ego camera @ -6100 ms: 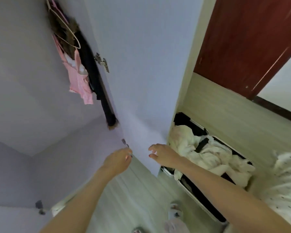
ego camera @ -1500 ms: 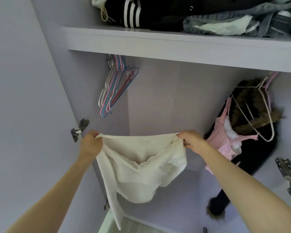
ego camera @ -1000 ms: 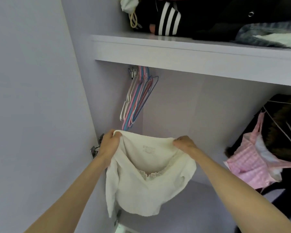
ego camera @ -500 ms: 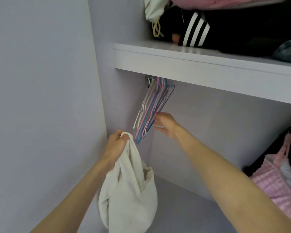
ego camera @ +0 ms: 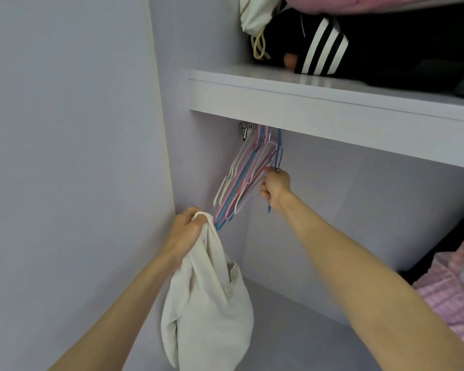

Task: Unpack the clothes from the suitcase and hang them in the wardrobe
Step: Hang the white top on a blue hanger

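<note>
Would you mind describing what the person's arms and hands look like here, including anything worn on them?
Both forearms are bare as far as the frame shows: no sleeves, watch or bracelets in view. The left hand wears nothing visible. The right hand has a small pale glint on one finger that might be a ring, but it is too small to tell. No gloves or markings show on either.
</note>
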`<state>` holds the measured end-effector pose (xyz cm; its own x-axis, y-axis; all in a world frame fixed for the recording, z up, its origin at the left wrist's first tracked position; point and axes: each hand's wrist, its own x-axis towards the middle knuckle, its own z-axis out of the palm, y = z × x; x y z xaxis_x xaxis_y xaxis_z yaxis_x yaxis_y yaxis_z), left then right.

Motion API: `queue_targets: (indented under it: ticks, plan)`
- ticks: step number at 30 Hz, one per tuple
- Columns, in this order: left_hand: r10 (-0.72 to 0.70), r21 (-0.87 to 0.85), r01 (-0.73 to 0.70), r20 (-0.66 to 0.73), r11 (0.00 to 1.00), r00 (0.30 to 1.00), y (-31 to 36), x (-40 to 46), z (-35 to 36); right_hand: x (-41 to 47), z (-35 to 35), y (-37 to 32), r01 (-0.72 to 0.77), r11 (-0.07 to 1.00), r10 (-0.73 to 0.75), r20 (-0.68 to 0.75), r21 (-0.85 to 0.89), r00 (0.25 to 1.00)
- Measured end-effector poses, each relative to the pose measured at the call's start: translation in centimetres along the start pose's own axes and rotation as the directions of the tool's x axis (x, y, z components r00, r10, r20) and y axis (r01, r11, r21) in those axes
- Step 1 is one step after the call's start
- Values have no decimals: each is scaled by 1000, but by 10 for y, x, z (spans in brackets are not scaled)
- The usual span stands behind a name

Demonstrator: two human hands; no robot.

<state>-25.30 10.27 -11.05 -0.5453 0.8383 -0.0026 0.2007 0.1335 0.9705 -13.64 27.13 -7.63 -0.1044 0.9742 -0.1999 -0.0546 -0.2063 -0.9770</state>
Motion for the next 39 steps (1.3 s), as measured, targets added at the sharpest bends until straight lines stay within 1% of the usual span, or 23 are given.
queue_targets:
  ticks: [7, 11, 16, 18, 21, 23, 25, 27, 29, 30, 31, 33, 35, 36, 38, 39]
  plan:
    - [-3, 31, 0, 82, 1000, 997, -3, -6, 13, -3, -40, -4, 159, 983, -163, -43, -94, 986]
    - [14, 71, -23, 122, 997, 992, 1, -13, 23, -9, -62, -8, 150, 987, -154, -82, -56, 985]
    - [88, 66, -99, 152, 993, 984, 7, -20, 38, -10, -96, -1, 131, 986, -143, -115, -105, 983]
    - [118, 75, -132, 168, 988, 979, 4, -21, 43, -8, -111, 4, 150, 978, -169, -135, -143, 976]
    - [147, 64, -159, 166, 985, 975, 1, -26, 50, -12, -131, 10, 206, 965, -238, -217, -160, 947]
    - [147, 81, -162, 160, 984, 976, -1, -28, 57, -24, -143, 18, 198, 975, -218, -279, -96, 935]
    - [148, 132, -171, 166, 976, 975, -6, -29, 63, -36, -155, 31, 179, 984, -176, -277, -14, 945]
    - [151, 182, -183, 179, 966, 972, -13, -30, 69, -44, -163, 43, 118, 991, -107, -176, 57, 979]
    - [164, 210, -202, 188, 956, 968, -16, -33, 74, -48, -170, 52, 16, 994, -8, -79, 112, 997]
    - [172, 231, -211, 178, 950, 969, -18, -34, 77, -49, -172, 56, -30, 994, 39, -75, 109, 996]
    - [186, 259, -220, 151, 940, 971, -19, -34, 79, -49, -173, 61, -69, 994, 77, -106, 82, 991]
    - [223, 320, -239, 88, 917, 971, -24, -32, 82, -50, -179, 71, -96, 995, 91, -190, -17, 978]
    - [192, 327, -197, 48, 924, 980, -28, -31, 85, -53, -189, 83, -95, 989, 70, -214, -110, 974]
    - [136, 290, -142, 42, 946, 990, -29, -32, 86, -55, -195, 89, -106, 985, 77, -200, -135, 977]
    - [-43, 137, 35, 54, 990, 998, -29, -33, 90, -59, -207, 97, -132, 979, 111, -143, -153, 984]
    - [-122, 63, 118, 66, 991, 990, -30, -32, 93, -60, -213, 100, -140, 972, 119, -119, -189, 986]
